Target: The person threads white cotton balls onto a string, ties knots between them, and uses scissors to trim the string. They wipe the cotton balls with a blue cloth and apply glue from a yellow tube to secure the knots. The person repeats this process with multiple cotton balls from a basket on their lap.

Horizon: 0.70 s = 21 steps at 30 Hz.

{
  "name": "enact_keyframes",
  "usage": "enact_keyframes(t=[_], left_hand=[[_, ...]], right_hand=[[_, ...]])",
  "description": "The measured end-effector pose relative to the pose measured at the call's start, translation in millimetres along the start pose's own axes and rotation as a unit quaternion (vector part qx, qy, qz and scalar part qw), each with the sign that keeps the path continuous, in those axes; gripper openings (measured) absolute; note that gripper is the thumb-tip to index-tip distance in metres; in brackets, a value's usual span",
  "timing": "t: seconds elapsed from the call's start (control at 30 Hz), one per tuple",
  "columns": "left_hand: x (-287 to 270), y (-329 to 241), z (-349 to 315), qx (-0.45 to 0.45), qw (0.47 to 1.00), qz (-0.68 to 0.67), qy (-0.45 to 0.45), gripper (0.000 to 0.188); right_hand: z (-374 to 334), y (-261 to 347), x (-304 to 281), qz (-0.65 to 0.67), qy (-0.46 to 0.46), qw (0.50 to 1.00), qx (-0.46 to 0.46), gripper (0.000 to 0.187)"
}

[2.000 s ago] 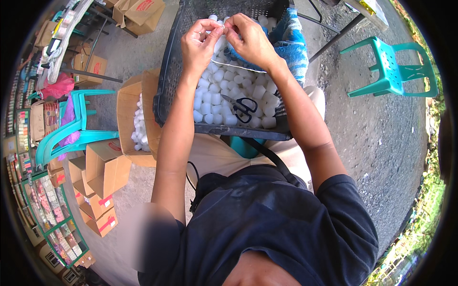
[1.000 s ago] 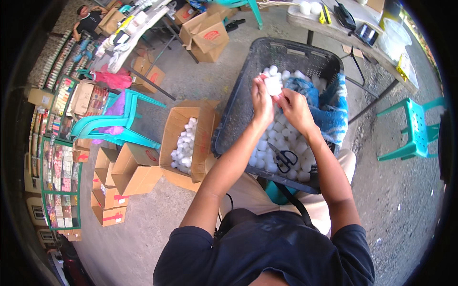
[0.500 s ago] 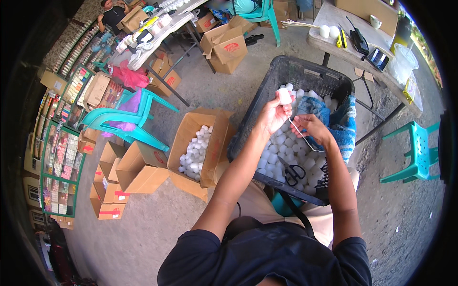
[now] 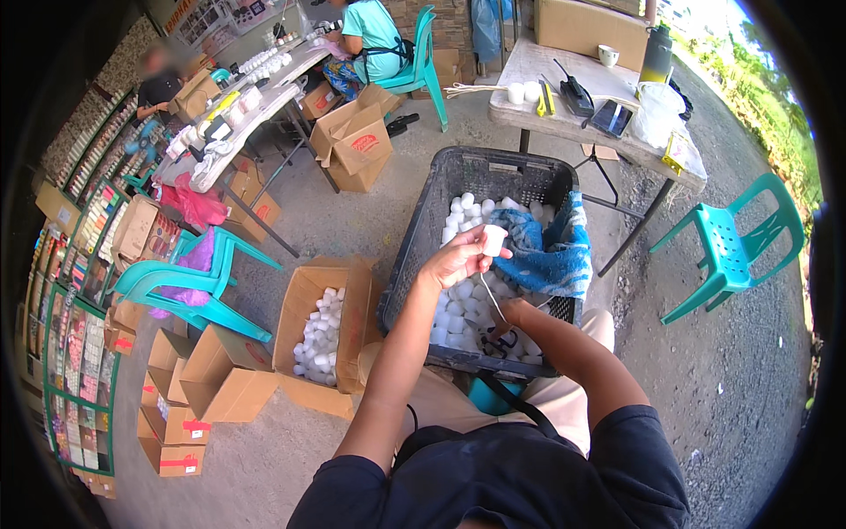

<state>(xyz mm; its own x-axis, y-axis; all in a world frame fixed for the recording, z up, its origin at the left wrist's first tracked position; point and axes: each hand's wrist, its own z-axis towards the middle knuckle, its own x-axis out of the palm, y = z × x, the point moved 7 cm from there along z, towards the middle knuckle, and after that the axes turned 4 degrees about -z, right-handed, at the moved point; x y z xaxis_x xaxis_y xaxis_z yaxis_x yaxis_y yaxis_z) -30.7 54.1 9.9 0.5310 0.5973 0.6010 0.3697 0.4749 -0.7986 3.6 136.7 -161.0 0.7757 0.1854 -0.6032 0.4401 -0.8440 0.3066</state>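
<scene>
My left hand (image 4: 463, 260) pinches a short white candle (image 4: 495, 241) above the black crate (image 4: 414, 256). A thin white wick (image 4: 490, 293) hangs from it and runs down to my right hand (image 4: 508, 316). That hand is low over the near part of the crate, its fingers pointing down and mostly hidden; whether it grips anything cannot be told. Right beside its fingers lie black-handled scissors (image 4: 502, 345), on a heap of white candles (image 4: 454, 319). A blue patterned cloth (image 4: 560, 260) drapes over the crate's right side.
Left of the crate, a cardboard box (image 4: 291, 304) holds more white pieces. Other open boxes (image 4: 220, 375) and teal chairs (image 4: 189, 282) stand further left. A table (image 4: 564, 66) at the far right bears a bottle and a phone. Two people work at the back tables.
My right hand has dropped from beside the candle to the scissors. My left hand still holds the candle, now tilted. The whole view has shifted, showing more of the background.
</scene>
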Motion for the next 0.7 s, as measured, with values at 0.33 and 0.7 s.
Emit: enact_keyframes(t=[0.33,0.7], left_hand=[[-2.1,10.1,-32.7,-0.002,0.993,0.079,-0.082,0.043],[-6.0,-9.2,-32.3,0.116,0.957,0.226,-0.140,0.046]], right_hand=[[15.0,-1.4,3.9,0.071,-0.013,0.997,-0.013,0.025],[-105.1,-17.3,-153.0,0.565,-0.282,0.751,-0.192,0.045]])
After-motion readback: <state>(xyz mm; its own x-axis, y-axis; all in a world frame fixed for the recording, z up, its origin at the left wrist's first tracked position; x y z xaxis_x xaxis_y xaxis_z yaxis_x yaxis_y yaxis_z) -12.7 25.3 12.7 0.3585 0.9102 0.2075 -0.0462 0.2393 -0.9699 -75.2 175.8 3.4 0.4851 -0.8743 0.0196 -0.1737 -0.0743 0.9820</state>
